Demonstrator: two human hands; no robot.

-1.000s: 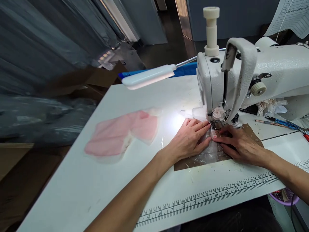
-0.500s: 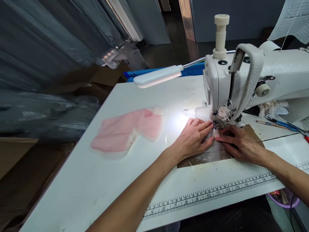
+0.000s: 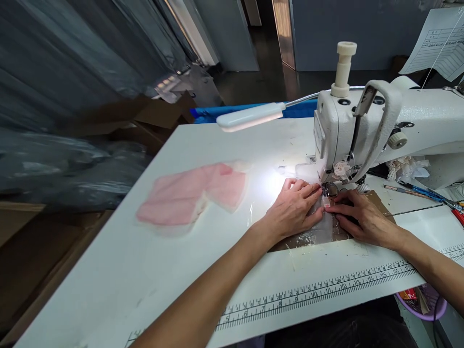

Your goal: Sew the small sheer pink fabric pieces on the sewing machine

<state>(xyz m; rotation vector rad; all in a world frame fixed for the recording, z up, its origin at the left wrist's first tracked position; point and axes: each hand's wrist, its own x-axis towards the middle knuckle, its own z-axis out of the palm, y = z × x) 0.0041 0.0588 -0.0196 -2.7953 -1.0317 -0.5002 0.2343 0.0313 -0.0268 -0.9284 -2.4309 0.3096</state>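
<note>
My left hand (image 3: 295, 208) lies flat on a piece of sheer white fabric (image 3: 322, 229), its fingertips just left of the presser foot of the white sewing machine (image 3: 326, 130). Its fingers are stretched out and side by side. From the right, my right hand (image 3: 362, 215) presses on the same work with its fingers apart. One fingertip touches a small pale label-like piece (image 3: 326, 202) in front of the foot. Under the fabric is a brown plate (image 3: 339, 234). My hands partly cover the fabric, and its edges by the needle are hard to make out.
A pink sheer piece (image 3: 192, 193) lies on the white table (image 3: 145, 270) to the left. A lamp (image 3: 250, 117) hangs over the table. Tweezers and scissors (image 3: 431, 193) lie at right. A printed ruler (image 3: 311, 296) runs along the front edge, above a purple basket (image 3: 422, 309).
The camera view has shifted slightly, moving the machine right and down in the picture. Both hands stay at the presser foot in nearly the same pose.
</note>
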